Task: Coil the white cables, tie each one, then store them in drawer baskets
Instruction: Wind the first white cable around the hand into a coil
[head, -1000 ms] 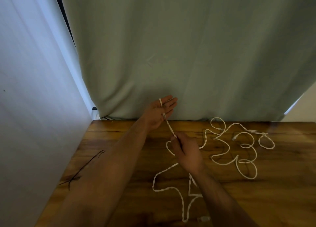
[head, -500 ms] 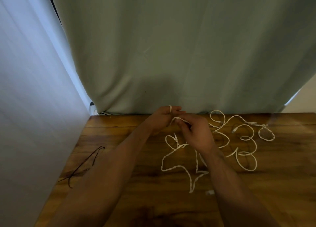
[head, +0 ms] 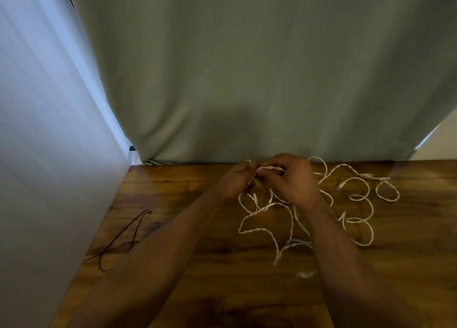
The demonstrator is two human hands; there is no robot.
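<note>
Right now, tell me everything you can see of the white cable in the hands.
The white cable is thin, with a twisted, braided-looking jacket. Its upper part is held by the left hand and the right hand near the far edge of the wooden table, with a short span stretched between them. The rest lies slack in loose bends on the tabletop, partly hidden by the right forearm. It is not yet coiled or tied.

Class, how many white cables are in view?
2: a twisted white cable gripped by left hand and right hand; a looped white cable farther right. Tangles may hide more.
</note>
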